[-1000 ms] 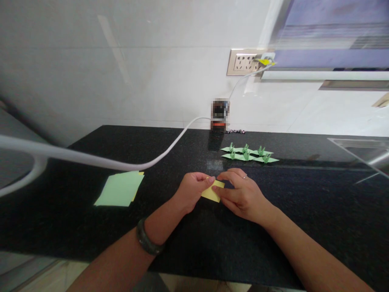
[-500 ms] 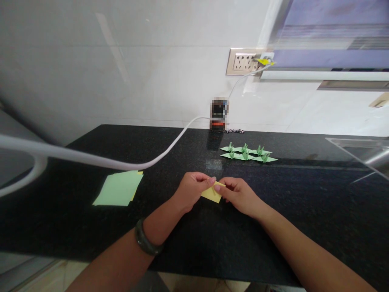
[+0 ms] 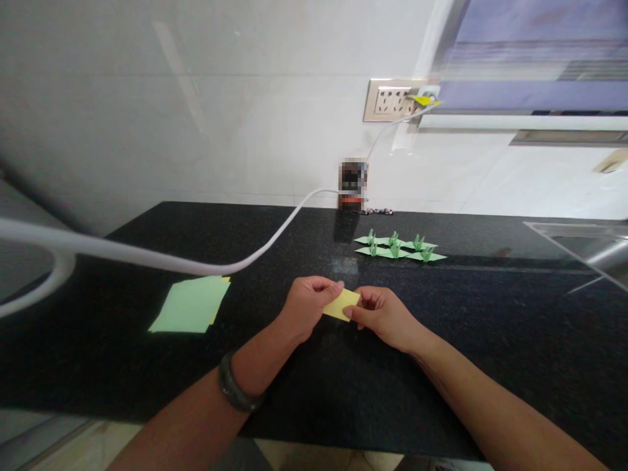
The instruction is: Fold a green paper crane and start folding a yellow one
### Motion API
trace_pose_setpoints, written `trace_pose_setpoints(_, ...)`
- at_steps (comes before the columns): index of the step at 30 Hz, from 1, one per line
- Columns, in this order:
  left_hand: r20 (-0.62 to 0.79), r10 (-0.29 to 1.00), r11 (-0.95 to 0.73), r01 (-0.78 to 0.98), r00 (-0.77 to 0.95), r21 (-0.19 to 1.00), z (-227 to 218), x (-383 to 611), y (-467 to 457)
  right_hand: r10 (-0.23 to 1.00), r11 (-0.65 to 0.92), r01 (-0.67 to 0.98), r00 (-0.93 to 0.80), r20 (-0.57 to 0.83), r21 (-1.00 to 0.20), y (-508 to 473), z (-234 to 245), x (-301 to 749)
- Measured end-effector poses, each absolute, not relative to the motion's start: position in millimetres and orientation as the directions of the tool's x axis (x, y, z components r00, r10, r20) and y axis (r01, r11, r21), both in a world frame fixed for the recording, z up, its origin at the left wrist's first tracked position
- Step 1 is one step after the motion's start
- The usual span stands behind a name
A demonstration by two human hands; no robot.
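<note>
A small folded yellow paper (image 3: 341, 305) is pinched between both my hands just above the black counter (image 3: 441, 366). My left hand (image 3: 307, 309), with a dark band on the wrist, grips its left edge with thumb and fingers closed. My right hand (image 3: 385, 316) is curled shut on its right edge.
Several green folded paper cranes (image 3: 398, 247) lie in a row behind my hands. A stack of green and yellow paper sheets (image 3: 191, 304) lies to the left. A white cable (image 3: 196, 265) crosses the counter to a small blurred device (image 3: 353, 184) below a wall socket (image 3: 390, 100). A sink edge (image 3: 583, 245) is at right.
My right hand drew its spread fingers in and curled onto the paper's right edge. The yellow paper lifted slightly and flattened between both hands.
</note>
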State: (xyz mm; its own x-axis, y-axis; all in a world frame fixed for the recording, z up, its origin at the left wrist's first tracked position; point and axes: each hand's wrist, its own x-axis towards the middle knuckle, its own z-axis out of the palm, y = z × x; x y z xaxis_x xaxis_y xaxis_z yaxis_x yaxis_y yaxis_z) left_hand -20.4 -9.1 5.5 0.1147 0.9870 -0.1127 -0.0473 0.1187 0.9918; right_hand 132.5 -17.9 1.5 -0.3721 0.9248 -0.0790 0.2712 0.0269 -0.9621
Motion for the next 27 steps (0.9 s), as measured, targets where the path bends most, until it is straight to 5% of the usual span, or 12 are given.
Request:
trace_pose_setpoints(11,-0.219,0.968,0.232,-0.105,0.122,0.967,8,-23,-8,0.987,0.009,0.067,-0.162,-0.002,-0.998,-10,4,143)
trace_pose_setpoints(22,-0.102,0.980,0.107,-0.020,0.173,0.994,8,-23,-9,0.948,0.068,0.204,-0.317,0.000,-0.977,-14,4,141)
trace_pose_setpoints(27,-0.173,0.959,0.193,-0.069,0.226,0.979,10,-25,-6,0.940,0.021,0.173,-0.339,-0.039,-0.985,-11,3,143)
